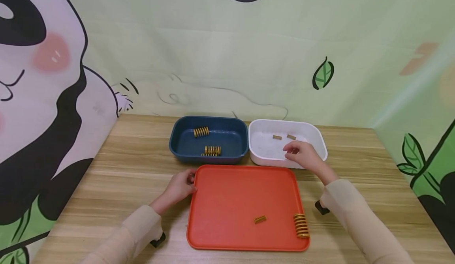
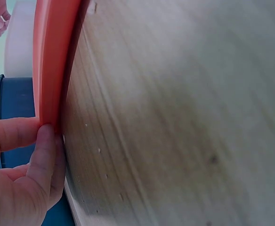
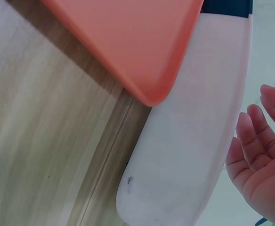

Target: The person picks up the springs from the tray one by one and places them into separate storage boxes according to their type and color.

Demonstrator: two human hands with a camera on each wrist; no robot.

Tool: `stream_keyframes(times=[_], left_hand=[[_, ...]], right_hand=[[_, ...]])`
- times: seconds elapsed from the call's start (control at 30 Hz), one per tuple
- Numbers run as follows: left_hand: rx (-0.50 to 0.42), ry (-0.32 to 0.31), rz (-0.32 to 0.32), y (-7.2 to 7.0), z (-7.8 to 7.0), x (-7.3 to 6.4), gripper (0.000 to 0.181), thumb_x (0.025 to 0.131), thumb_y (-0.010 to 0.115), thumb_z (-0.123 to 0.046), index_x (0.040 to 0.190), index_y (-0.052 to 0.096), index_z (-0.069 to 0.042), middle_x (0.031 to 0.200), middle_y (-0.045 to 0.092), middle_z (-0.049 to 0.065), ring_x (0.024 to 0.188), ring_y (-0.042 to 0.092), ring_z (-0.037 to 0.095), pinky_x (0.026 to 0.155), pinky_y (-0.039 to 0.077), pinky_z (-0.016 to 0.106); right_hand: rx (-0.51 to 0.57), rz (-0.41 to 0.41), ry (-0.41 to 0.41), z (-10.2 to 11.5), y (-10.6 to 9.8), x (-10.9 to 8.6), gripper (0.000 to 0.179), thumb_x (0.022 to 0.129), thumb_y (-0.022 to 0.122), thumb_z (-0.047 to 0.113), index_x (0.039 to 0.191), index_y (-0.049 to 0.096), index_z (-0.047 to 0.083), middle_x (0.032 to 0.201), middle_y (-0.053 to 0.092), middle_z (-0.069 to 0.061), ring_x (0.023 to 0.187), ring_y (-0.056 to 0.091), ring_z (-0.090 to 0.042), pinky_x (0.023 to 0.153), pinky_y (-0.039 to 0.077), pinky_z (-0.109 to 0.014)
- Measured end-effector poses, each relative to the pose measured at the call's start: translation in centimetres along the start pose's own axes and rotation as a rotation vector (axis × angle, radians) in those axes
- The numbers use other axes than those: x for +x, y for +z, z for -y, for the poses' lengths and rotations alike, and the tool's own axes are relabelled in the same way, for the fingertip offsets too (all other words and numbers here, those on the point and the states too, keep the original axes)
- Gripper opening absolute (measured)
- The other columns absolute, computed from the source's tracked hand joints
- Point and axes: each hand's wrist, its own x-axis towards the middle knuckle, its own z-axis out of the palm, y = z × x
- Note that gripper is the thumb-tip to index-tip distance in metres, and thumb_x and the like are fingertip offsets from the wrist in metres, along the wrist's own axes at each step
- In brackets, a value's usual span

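My left hand [image 1: 181,184] pinches the left rim of an orange-red tray [image 1: 227,201]; in the left wrist view thumb and fingers [image 2: 45,150] meet at its edge. On the tray lie a small gold spring [image 1: 260,219] and, by the right rim, a large gold spring [image 1: 301,226]. Over the front right of a white bin [image 1: 256,149] hovers my right hand [image 1: 302,154], its fingers loosely bent with nothing between them in the right wrist view. Two small springs [image 1: 277,137] lie at the back of that bin.
A dark blue bin [image 1: 227,159] stands left of the white one and holds several large gold springs [image 1: 212,150]. Both bins sit right behind the tray on a wooden table [image 1: 142,149]. A printed cloth [image 1: 199,58] hangs behind the table.
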Motion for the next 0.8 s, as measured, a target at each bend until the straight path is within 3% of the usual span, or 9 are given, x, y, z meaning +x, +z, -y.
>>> stream_keyframes(times=[0.8], left_hand=[[-0.007, 0.004, -0.008, -0.1, -0.1, -0.1, 0.046, 0.064, 0.059, 0.009, 0.110, 0.056, 0.004, 0.076, 0.056, 0.009, 0.069, 0.049, 0.016, 0.058, 0.041, 0.023]], right_hand=[[0.016, 0.045, -0.089, 2.0, 1.1, -2.1, 0.013, 0.078, 0.062, 0.003, 0.091, 0.065, 0.001, 0.082, 0.063, -0.009, 0.072, 0.052, -0.013, 0.066, 0.045, -0.025]])
